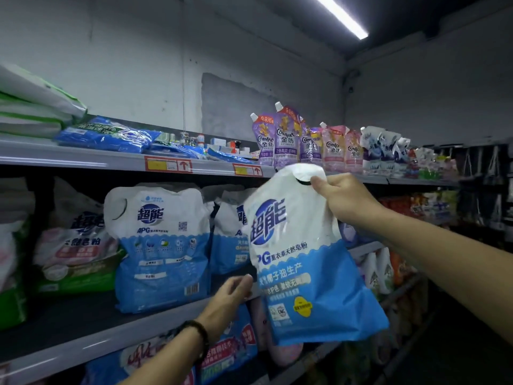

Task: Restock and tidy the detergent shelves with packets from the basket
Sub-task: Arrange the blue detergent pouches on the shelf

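Two hands up: right hand [344,197] pinches blue-white detergent packet [305,262] by its handle, left hand [231,294] open-fingered beside it at middle shelf [83,332].

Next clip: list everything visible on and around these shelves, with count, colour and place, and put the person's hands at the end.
Held detergent packet: one, white over blue, in mid-air before the middle shelf.
Standing detergent packets: at least two, white over blue, upright on the middle shelf.
Pink-and-green packet: one, leaning at middle shelf left.
Flat blue packs: several, lying on the top shelf, left.
Softener pouches: about five, purple and pink, upright on the top shelf.
White pouches: a cluster, count unclear, right of the softener.
Price tags: two, red and yellow, on the top shelf edge.
Ceiling light: one, white, upper right.
Left hand: open, beside the held packet's lower edge; dark bracelet on the wrist.
Right hand: grips the packet's handle.
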Demonstrator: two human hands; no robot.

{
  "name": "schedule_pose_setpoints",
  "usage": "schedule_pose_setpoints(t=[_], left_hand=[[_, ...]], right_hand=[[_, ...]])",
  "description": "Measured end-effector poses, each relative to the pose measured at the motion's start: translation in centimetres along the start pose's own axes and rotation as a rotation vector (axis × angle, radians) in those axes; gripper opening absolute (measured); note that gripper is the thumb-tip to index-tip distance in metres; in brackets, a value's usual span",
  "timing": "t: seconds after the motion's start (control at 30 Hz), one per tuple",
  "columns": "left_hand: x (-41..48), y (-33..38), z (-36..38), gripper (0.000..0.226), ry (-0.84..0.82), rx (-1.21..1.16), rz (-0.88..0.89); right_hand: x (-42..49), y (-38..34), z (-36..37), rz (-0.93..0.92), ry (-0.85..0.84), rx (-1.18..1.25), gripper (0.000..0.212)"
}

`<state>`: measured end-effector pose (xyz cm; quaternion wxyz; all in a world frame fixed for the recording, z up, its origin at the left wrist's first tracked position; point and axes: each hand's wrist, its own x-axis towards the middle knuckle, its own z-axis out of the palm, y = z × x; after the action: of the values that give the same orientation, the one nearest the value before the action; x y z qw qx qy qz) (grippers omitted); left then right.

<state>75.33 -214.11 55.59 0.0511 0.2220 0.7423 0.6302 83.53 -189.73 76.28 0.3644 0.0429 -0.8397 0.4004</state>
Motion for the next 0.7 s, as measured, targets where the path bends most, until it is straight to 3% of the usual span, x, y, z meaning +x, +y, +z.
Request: schedule_pose_setpoints(t=[0.07,0.13,0.23,0.3,0.4,0.53,0.63,0.7], left_hand=[[-0.1,0.7,1.6,0.093,-0.115,-0.247,0.0],[0.5,1.1,2.4,0.097,-0.116,-0.428,0.028],[1.0,2.1,2.4,0.106,-0.126,-0.513,0.009],[1.1,2.6,2.2,0.098,-0.122,-0.513,-0.003],[1.2,3.3,2.5,0.078,-0.009,-0.498,-0.012],[2.3,4.1,2.7,0.067,0.201,-0.471,0.062],[3.8,3.9,2.5,0.064,0.35,-0.46,0.131],[4.8,3.7,2.2,0.063,0.41,-0.462,0.154]], right_hand=[[0.4,0.4,-0.2,0.091,0.015,0.154,0.05],[1.0,1.1,-0.3,0.16,0.022,0.277,0.048],[2.0,2.0,0.1,0.2,0.031,0.401,0.043],[2.5,2.7,1.0,0.2,0.037,0.406,0.051],[4.0,5.3,2.5,0.163,0.067,0.343,0.087],[4.5,6.5,3.9,0.201,0.153,0.296,0.057],[5.1,8.5,5.3,0.25,0.182,0.334,0.063],[4.9,10.4,6.6,0.341,0.079,0.321,0.074]])
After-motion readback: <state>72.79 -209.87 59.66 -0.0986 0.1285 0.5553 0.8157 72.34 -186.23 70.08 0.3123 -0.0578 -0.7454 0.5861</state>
